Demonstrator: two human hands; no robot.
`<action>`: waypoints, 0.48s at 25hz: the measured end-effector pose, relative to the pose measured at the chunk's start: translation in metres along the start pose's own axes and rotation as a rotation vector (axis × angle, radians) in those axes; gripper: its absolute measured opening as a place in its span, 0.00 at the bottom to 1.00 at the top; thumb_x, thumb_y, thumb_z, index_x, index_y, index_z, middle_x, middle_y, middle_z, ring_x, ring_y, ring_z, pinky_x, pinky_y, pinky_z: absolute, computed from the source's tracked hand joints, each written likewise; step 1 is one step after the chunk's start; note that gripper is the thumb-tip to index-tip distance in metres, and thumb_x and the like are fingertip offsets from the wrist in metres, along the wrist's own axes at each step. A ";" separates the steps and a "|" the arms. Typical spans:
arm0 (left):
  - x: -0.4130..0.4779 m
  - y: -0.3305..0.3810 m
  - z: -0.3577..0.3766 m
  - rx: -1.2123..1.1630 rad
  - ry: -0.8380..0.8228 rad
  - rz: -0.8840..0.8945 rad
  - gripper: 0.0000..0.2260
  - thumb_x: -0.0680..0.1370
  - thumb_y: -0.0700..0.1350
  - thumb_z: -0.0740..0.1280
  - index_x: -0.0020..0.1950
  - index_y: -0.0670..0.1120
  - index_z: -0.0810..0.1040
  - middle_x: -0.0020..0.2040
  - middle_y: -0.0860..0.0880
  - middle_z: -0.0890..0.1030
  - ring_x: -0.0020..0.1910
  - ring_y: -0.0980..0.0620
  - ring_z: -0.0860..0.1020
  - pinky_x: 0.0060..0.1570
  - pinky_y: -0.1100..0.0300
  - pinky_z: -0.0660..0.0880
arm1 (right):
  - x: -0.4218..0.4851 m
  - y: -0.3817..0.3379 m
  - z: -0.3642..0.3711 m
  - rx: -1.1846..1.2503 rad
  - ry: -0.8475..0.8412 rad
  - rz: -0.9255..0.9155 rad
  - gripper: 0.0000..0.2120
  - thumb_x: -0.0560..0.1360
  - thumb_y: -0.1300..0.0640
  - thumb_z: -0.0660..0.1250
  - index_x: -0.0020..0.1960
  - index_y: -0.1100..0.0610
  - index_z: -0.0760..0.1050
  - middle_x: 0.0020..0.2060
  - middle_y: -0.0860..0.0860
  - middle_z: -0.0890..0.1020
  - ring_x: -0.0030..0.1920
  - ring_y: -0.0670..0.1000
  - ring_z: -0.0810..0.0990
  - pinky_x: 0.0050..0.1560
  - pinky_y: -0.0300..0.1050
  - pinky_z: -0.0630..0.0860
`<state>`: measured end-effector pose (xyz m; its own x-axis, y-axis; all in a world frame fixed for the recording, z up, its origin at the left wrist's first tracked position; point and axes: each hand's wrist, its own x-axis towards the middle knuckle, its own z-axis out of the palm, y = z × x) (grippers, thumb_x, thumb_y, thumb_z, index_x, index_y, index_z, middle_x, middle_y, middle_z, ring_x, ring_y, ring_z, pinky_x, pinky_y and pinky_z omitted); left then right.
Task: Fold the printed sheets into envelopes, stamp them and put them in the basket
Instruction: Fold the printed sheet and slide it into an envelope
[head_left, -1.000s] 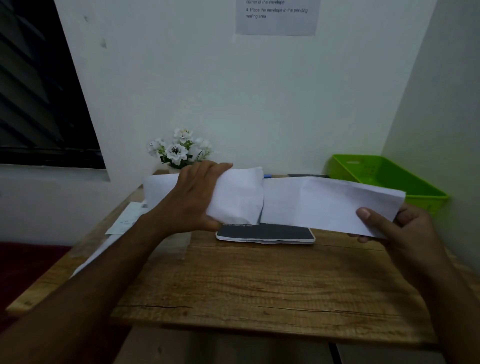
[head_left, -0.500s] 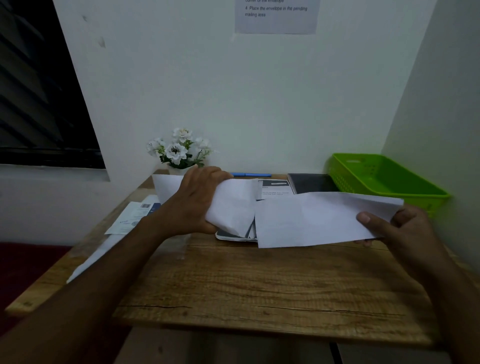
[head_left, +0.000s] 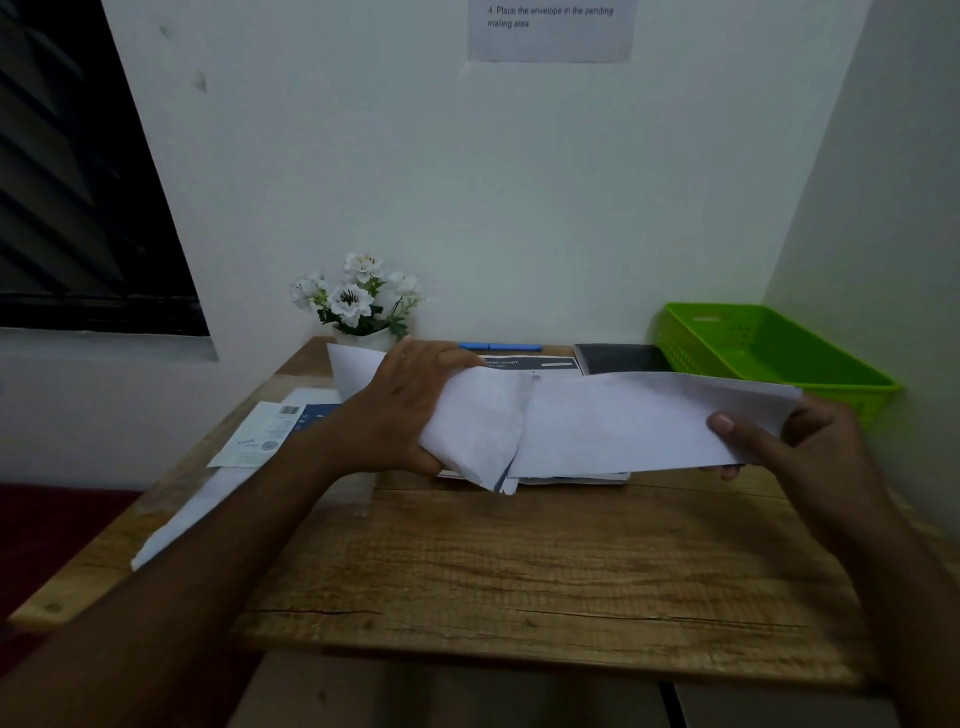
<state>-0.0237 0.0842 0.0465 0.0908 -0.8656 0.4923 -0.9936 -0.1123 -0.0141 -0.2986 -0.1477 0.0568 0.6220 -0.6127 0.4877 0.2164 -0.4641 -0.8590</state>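
White sheet (head_left: 623, 431), green perforated basket (head_left: 779, 358), wood-grain brown table (head_left: 519, 571), blue pen (head_left: 498, 346)

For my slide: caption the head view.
Left hand and right hand hold white paper above wooden table, green plastic basket nearby.

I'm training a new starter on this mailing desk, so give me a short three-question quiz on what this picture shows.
1. True or false: an envelope already lies in the green basket.
2. What lies by the wall between the flowers and the black notebook? A) blue pen B) scissors C) stapler
3. Fill in: the end of the white paper nearest the basket is pinched by the ___ hand.

Key: 1 false, no paper shows in it. 2 A. 3 the right hand; the left hand grips the other end.
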 end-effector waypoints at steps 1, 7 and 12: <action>0.000 0.000 0.000 0.000 -0.004 0.001 0.44 0.61 0.60 0.74 0.70 0.51 0.55 0.68 0.46 0.64 0.68 0.49 0.62 0.70 0.54 0.51 | -0.001 0.000 0.001 0.003 0.002 0.004 0.05 0.70 0.68 0.70 0.43 0.59 0.78 0.28 0.46 0.83 0.23 0.47 0.77 0.28 0.34 0.76; 0.002 0.011 0.001 0.051 0.003 0.002 0.44 0.60 0.62 0.74 0.70 0.52 0.57 0.67 0.50 0.63 0.66 0.52 0.62 0.67 0.50 0.56 | -0.005 0.000 0.016 -0.030 0.025 0.023 0.10 0.69 0.64 0.73 0.49 0.58 0.78 0.40 0.50 0.83 0.30 0.48 0.83 0.29 0.38 0.80; 0.010 0.024 -0.002 0.104 -0.005 -0.027 0.42 0.61 0.66 0.72 0.68 0.53 0.60 0.63 0.50 0.69 0.62 0.54 0.65 0.61 0.52 0.61 | -0.006 0.001 0.036 0.028 -0.028 0.127 0.12 0.74 0.62 0.69 0.57 0.57 0.76 0.48 0.53 0.82 0.35 0.48 0.84 0.31 0.38 0.80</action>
<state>-0.0472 0.0743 0.0530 0.1185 -0.8639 0.4896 -0.9784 -0.1856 -0.0907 -0.2751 -0.1218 0.0473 0.6664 -0.6469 0.3707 0.1555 -0.3658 -0.9176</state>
